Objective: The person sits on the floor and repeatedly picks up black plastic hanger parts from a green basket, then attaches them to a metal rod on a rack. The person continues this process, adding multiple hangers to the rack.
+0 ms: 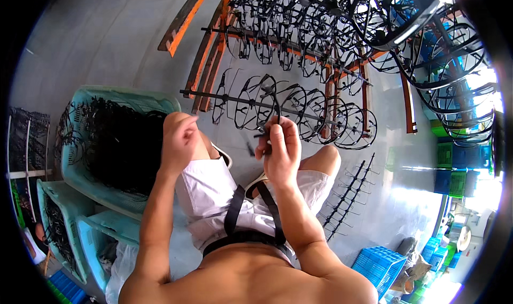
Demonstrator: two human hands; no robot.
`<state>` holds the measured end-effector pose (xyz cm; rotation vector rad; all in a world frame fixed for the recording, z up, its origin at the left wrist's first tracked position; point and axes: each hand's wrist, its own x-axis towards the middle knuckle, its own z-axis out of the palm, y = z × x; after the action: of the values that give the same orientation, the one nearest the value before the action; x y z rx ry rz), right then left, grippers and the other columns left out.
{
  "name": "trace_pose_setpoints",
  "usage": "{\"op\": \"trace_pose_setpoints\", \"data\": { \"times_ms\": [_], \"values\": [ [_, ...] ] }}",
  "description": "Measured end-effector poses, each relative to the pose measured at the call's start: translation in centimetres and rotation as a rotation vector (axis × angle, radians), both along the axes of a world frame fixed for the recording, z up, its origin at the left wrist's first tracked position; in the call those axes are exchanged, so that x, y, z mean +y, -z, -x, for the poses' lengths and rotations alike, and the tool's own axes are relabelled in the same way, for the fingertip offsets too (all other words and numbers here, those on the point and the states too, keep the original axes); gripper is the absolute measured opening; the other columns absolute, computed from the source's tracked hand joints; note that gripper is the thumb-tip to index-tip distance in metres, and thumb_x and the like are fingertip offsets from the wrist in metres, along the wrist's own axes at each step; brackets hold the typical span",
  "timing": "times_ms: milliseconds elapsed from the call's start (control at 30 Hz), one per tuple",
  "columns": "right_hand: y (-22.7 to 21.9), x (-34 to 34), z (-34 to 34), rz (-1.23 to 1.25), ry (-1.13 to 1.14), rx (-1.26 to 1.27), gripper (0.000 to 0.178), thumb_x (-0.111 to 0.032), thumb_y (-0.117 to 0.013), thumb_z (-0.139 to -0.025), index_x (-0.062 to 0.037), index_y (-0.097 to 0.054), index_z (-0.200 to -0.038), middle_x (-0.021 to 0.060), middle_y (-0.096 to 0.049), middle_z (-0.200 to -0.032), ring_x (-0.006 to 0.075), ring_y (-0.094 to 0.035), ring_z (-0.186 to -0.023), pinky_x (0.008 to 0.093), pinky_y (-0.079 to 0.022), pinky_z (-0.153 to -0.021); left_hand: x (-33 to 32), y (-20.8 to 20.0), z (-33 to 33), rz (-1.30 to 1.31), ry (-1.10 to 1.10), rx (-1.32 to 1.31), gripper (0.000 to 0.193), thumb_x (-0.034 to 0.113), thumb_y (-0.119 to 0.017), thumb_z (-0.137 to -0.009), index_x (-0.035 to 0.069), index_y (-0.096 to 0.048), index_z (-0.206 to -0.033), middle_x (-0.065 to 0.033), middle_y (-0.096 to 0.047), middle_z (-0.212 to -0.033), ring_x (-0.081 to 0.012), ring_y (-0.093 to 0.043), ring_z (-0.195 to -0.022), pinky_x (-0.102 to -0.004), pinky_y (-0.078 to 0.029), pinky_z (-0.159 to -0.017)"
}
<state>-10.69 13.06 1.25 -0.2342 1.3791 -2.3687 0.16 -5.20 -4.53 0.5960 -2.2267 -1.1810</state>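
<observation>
In my right hand (pixel 283 149) is a thin black curved frame piece (pixel 278 103), pinched between thumb and fingers in front of the rod. Its lower end is partly hidden by the fingers. My left hand (pixel 179 141) hovers over my left knee beside the basket, slightly blurred, its fingers loosely bent and apart with nothing visible in them. Across the front runs a black rod (pixel 248 101) with several black hoop-shaped frames (pixel 315 114) hanging along it. A light-green basket (pixel 80 170) to my left is heaped with a tangle of thin black pieces (pixel 125 149).
Orange-edged rack posts (pixel 208 58) carry more rods crowded with black frames (pixel 288 15). Large hoops (pixel 449 85) hang at the upper right. Bare rods with short prongs (pixel 350 197) lie on the grey floor (pixel 385 165). A blue crate (pixel 379 266) stands lower right; more green bins (pixel 91 234) sit lower left.
</observation>
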Motion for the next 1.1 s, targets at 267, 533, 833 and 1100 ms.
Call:
{"op": "trace_pose_setpoints", "data": {
  "times_ms": [267, 533, 833, 1100],
  "values": [
    [10.5, -9.5, 4.2, -0.629, 0.216, 0.099, 0.029, -0.019, -0.052, -0.096, 0.0051, -0.051, -0.111, 0.0153, -0.063, -0.090, 0.0212, -0.059, -0.079, 0.0329, -0.048, -0.074, -0.6, 1.5, 6.9, 0.298, 0.379, -0.173, 0.010, 0.001, -0.065, -0.076, 0.002, -0.067, -0.086, -0.0149, -0.064, -0.080, -0.0340, -0.062, -0.075, -0.0399, -0.051, -0.067],
    [10.4, -12.0, 6.1, -0.597, 0.303, 0.062, 0.030, -0.020, -0.050, -0.094, 0.0061, -0.055, -0.107, 0.0149, -0.063, -0.088, 0.0212, -0.058, -0.078, 0.0320, -0.047, -0.075, 0.1, 2.5, 6.2, 0.282, 0.370, -0.219, 0.007, 0.001, -0.064, -0.077, 0.001, -0.066, -0.084, -0.0156, -0.063, -0.078, -0.0334, -0.062, -0.071, -0.0403, -0.050, -0.064],
    [11.7, -11.8, 5.3, -0.355, 0.264, -0.051, 0.031, -0.021, -0.053, -0.094, 0.0063, -0.056, -0.109, 0.0045, -0.059, -0.078, 0.0098, -0.048, -0.066, 0.0252, -0.043, -0.061, 0.0, 3.1, 6.2, 0.269, 0.358, -0.167, 0.012, -0.001, -0.062, -0.078, 0.002, -0.066, -0.089, -0.0155, -0.064, -0.082, -0.0347, -0.062, -0.075, -0.0397, -0.051, -0.067],
    [13.0, -12.4, 7.0, -0.335, 0.275, -0.042, 0.025, -0.017, -0.053, -0.094, 0.0036, -0.057, -0.107, 0.0013, -0.057, -0.074, 0.0049, -0.042, -0.055, 0.0208, -0.034, -0.046, 0.0, 2.8, 6.6, 0.288, 0.345, -0.139, 0.013, 0.000, -0.062, -0.078, 0.002, -0.066, -0.090, -0.0143, -0.065, -0.082, -0.0320, -0.063, -0.076, -0.0381, -0.052, -0.068]
  ]
}}
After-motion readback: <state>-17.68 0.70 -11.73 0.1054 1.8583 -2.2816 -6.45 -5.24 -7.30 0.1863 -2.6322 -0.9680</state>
